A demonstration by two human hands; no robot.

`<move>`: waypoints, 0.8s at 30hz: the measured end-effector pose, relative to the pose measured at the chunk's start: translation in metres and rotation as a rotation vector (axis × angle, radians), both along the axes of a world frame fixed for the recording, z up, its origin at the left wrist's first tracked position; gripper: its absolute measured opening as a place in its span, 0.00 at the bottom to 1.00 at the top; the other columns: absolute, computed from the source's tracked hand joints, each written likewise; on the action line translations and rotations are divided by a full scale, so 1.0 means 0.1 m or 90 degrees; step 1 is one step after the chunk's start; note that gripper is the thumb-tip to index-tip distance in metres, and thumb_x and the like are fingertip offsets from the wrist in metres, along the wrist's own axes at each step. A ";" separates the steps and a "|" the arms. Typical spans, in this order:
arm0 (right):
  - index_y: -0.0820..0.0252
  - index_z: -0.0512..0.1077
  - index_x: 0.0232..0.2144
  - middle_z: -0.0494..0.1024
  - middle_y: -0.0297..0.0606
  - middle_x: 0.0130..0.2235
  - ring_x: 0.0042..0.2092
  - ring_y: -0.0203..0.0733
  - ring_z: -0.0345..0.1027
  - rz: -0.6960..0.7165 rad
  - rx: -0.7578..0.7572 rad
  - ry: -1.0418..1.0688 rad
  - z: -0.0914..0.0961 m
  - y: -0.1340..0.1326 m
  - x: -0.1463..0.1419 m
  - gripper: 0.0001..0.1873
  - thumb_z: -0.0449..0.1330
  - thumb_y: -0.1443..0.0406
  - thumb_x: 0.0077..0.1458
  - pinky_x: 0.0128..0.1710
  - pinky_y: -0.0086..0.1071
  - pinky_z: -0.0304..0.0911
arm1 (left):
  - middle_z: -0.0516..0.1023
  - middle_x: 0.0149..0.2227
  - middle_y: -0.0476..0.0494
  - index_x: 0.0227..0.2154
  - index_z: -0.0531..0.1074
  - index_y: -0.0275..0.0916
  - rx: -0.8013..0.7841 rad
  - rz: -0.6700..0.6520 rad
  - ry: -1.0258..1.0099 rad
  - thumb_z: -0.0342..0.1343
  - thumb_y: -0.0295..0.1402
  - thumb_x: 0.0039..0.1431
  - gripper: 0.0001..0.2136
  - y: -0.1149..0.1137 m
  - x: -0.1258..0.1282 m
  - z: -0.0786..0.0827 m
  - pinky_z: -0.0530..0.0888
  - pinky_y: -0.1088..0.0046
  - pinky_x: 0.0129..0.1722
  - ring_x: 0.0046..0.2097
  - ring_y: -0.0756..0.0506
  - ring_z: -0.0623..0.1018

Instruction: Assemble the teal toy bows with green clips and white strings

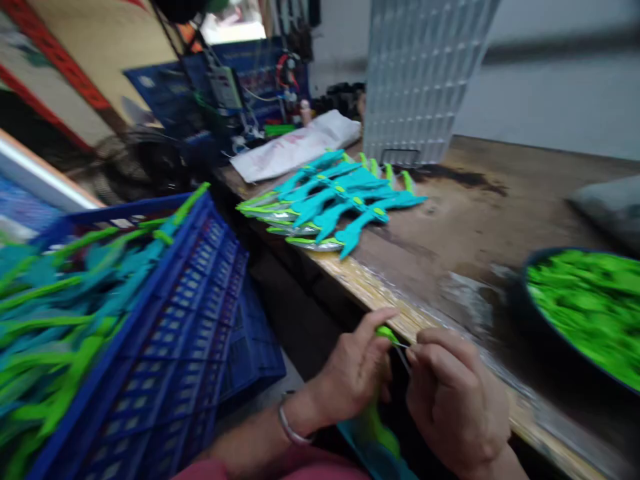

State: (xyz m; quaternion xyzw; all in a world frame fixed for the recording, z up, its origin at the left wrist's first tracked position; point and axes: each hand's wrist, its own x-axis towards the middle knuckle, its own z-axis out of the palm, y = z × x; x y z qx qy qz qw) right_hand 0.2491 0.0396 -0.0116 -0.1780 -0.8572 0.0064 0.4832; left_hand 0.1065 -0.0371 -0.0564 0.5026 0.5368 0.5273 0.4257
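My left hand (356,370) is closed around a teal and green plastic piece (383,437), its thumb by the green tip. The lower part hangs below the hand, in front of my lap. My right hand (450,397) is closed in a pinch just to the right, on a thin, pale strip or rod (401,348) that meets the green tip. Blur hides exactly what this strip is. Both hands are at the table's near edge. Beyond them, several similar teal and green pieces (345,190) with shiny curved parts lie overlapping on the table.
At left, a blue plastic crate (173,320) is heaped with teal and green pieces. A dark round tub (533,303) of small green parts stands on the wooden table (450,227) at right. Behind are a white sack (300,143) and an upright ribbed metal panel (420,80).
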 end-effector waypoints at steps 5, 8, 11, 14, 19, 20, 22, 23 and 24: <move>0.57 0.66 0.33 0.71 0.36 0.33 0.36 0.39 0.70 -0.059 -0.199 0.216 0.31 0.13 0.07 0.07 0.56 0.72 0.63 0.35 0.33 0.67 | 0.72 0.27 0.52 0.59 0.65 0.42 -0.103 -0.019 -0.084 0.43 0.46 0.72 0.20 0.04 0.04 -0.15 0.71 0.78 0.21 0.23 0.49 0.77; 0.57 0.65 0.36 0.69 0.34 0.34 0.36 0.37 0.67 -0.051 -0.241 0.231 0.11 0.23 0.01 0.07 0.54 0.73 0.65 0.35 0.32 0.65 | 0.75 0.30 0.49 0.45 0.70 0.41 -0.096 -0.088 -0.194 0.48 0.42 0.71 0.12 0.08 0.00 -0.10 0.76 0.76 0.28 0.28 0.49 0.79; 0.57 0.64 0.36 0.67 0.33 0.34 0.35 0.35 0.64 -0.051 -0.297 0.199 -0.15 0.25 -0.02 0.07 0.53 0.73 0.65 0.35 0.29 0.63 | 0.73 0.26 0.51 0.39 0.71 0.40 -0.094 -0.111 -0.303 0.54 0.40 0.68 0.09 0.13 0.02 -0.08 0.73 0.77 0.24 0.25 0.51 0.74; 0.57 0.64 0.36 0.68 0.33 0.35 0.36 0.34 0.64 -0.042 -0.324 0.190 -0.30 0.18 0.05 0.07 0.53 0.74 0.66 0.37 0.29 0.63 | 0.68 0.21 0.54 0.33 0.71 0.39 -0.107 -0.041 -0.351 0.60 0.40 0.64 0.10 0.17 0.09 -0.12 0.67 0.81 0.18 0.20 0.53 0.67; 0.58 0.69 0.38 0.74 0.39 0.43 0.48 0.39 0.70 0.054 -0.398 0.135 -0.33 -0.02 0.18 0.07 0.55 0.74 0.64 0.47 0.33 0.67 | 0.69 0.19 0.54 0.31 0.72 0.38 -0.148 0.014 -0.323 0.63 0.41 0.60 0.12 0.21 0.15 -0.10 0.67 0.81 0.17 0.18 0.53 0.67; 0.57 0.70 0.38 0.75 0.40 0.44 0.49 0.40 0.71 0.071 -0.430 0.130 -0.33 -0.05 0.18 0.07 0.56 0.74 0.64 0.48 0.33 0.67 | 0.69 0.18 0.54 0.31 0.73 0.38 -0.149 0.015 -0.317 0.64 0.41 0.59 0.12 0.21 0.15 -0.09 0.68 0.81 0.17 0.18 0.53 0.67; 0.57 0.72 0.35 0.75 0.38 0.42 0.47 0.40 0.72 0.094 -0.505 0.154 -0.34 -0.09 0.17 0.07 0.59 0.73 0.63 0.46 0.34 0.68 | 0.68 0.18 0.55 0.32 0.73 0.38 -0.147 0.015 -0.305 0.65 0.41 0.59 0.12 0.20 0.14 -0.08 0.68 0.81 0.17 0.18 0.53 0.67; 0.57 0.73 0.34 0.75 0.36 0.40 0.43 0.39 0.73 0.111 -0.561 0.184 -0.36 -0.10 0.16 0.06 0.60 0.72 0.62 0.44 0.33 0.70 | 0.68 0.18 0.55 0.32 0.74 0.38 -0.143 0.016 -0.302 0.65 0.41 0.59 0.11 0.20 0.14 -0.09 0.68 0.81 0.17 0.18 0.54 0.67; 0.56 0.73 0.33 0.74 0.34 0.37 0.39 0.37 0.74 0.139 -0.638 0.228 -0.37 -0.10 0.14 0.06 0.62 0.70 0.62 0.39 0.32 0.71 | 0.68 0.18 0.55 0.33 0.74 0.38 -0.139 0.013 -0.302 0.65 0.41 0.59 0.11 0.20 0.13 -0.10 0.68 0.81 0.17 0.18 0.54 0.68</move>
